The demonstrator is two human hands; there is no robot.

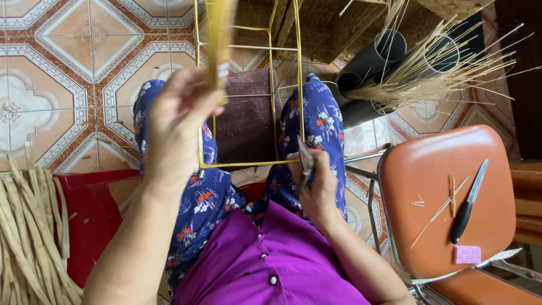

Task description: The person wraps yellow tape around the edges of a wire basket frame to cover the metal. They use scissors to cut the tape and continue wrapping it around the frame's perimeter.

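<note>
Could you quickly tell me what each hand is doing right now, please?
Left hand: closed on a yellow strip bundle.
Right hand: closed on a small dark blade.

We count two hands: our left hand (179, 121) and our right hand (314, 186). There is one yellow wire frame (248, 90), one orange chair (435, 186), one black-handled knife (468, 201), one pink block (467, 254), three dark tubes (372, 59) and one red stool (93, 214).
</note>
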